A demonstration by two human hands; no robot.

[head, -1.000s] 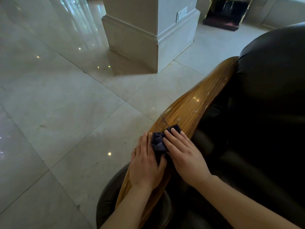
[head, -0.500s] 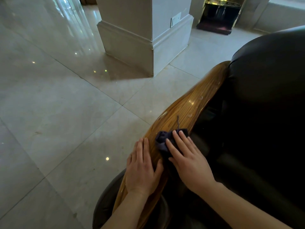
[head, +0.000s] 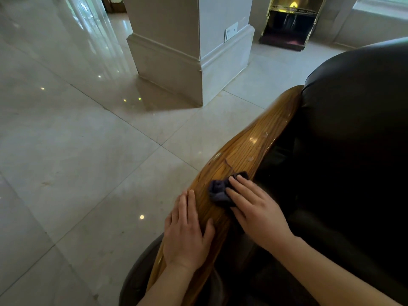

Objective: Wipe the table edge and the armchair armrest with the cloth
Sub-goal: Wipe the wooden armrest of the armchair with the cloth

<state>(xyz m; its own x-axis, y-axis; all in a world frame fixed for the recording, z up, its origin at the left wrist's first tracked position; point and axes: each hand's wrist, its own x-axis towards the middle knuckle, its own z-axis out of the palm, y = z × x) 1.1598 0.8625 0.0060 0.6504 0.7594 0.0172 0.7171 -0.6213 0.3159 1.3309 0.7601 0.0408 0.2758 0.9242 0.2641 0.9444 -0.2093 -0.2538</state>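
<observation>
A glossy wooden armrest (head: 254, 142) curves from the lower middle up to the dark leather back of the armchair (head: 357, 120). A small dark blue cloth (head: 217, 191) lies bunched on the armrest's top. My right hand (head: 258, 208) presses on the cloth with fingers spread flat over it. My left hand (head: 187, 230) rests flat on the armrest's outer side, just behind the cloth, holding nothing. A few pale specks sit on the wood farther up. No table is in view.
Polished marble floor (head: 77, 151) spreads to the left. A square white pillar (head: 187, 51) with a wall socket stands ahead. A dark cabinet with gold trim (head: 289, 25) sits against the far wall.
My right hand has slid the cloth up the armrest, away from my left hand. The left hand stayed on the armrest's side, and the cloth no longer touches it.
</observation>
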